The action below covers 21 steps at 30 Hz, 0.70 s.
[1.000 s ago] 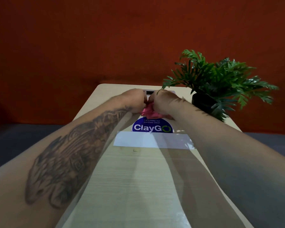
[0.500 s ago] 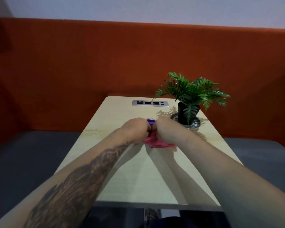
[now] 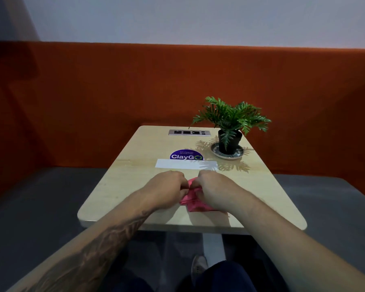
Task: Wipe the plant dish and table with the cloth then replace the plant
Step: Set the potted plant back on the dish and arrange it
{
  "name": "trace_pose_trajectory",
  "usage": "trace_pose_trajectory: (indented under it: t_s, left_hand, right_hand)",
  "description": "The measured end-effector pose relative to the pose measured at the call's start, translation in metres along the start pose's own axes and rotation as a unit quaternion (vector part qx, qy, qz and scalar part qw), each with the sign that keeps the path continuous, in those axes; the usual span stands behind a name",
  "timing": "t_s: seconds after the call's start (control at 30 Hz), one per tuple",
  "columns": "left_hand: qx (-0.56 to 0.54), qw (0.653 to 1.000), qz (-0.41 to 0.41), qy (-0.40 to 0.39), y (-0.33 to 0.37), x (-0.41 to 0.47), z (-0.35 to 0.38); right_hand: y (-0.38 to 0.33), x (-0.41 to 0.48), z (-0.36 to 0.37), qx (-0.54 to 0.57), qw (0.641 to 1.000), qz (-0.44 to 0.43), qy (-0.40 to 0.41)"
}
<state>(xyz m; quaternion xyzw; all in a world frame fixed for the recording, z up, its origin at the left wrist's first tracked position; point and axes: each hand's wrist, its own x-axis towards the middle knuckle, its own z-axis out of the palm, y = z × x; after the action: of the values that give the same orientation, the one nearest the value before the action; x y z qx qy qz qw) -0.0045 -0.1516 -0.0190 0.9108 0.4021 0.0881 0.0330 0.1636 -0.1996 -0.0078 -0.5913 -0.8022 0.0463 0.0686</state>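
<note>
**Both hands bunched on the pink cloth near the counter's front edge**

Head view, with the round purple "ClayGO" sticker (image 3: 186,155) as landmark:

Pale wood-grain counter (image 3: 118,186) with rounded corners, carried on a white central post. Sticker roughly mid-counter, its lower edge covered by a white rectangular paper strip (image 3: 187,164).

Nearer than the sticker and the strip, close to the front edge: crumpled pink fabric cloth (image 3: 195,204), lying on the counter surface. Left hand (image 3: 167,187), below a tattooed forearm, curled and pinching the cloth's left side. Right hand (image 3: 214,188) likewise clenched on the cloth's right side, knuckles up. Both hands almost touching each other, the cloth bunched between and beneath them, its lower part spilling out under the right wrist.

Right of the sticker and slightly farther away: green fern-like plant in a black round pot (image 3: 230,142), upright, standing in a shallow round patterned plant dish (image 3: 238,153). Leaf shadows cast across the counter around the dish, reaching the strip's right end. Plant and dish well apart from the hands.

Beyond the sticker, near the far edge: silver rectangular socket panel (image 3: 189,132) set flush into the counter.

Behind the counter: orange upholstered bench back (image 3: 93,102) under a pale wall. Grey seating on either side. Below the front edge: dark trousers and a shoe tip on the floor.
</note>
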Motion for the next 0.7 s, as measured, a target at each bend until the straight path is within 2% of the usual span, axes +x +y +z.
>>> trace_pose_trajectory:
  t_s: [0.2,0.33,0.47,0.6,0.7]
  left_hand:
    - [-0.007,1.0,-0.02,-0.017,0.01,-0.008,-0.008]
    - [-0.1,0.993,-0.053,-0.017,0.003,-0.006,-0.014]
    - [-0.176,0.982,-0.066,0.033,-0.002,0.012,-0.016]
    - [-0.21,0.975,-0.065,0.035,-0.002,0.051,-0.018]
    - [-0.247,0.964,-0.096,0.036,-0.001,0.087,-0.015]
  right_hand:
    - [0.0,-0.01,-0.001,0.019,1.0,-0.006,-0.001]
    - [0.01,-0.013,-0.008,0.09,0.996,0.009,0.013]
    - [0.043,-0.015,-0.015,0.161,0.979,0.081,0.098]
    - [0.088,-0.008,-0.02,0.19,0.961,0.16,0.118]
    - [0.122,0.004,-0.024,0.185,0.95,0.217,0.125]
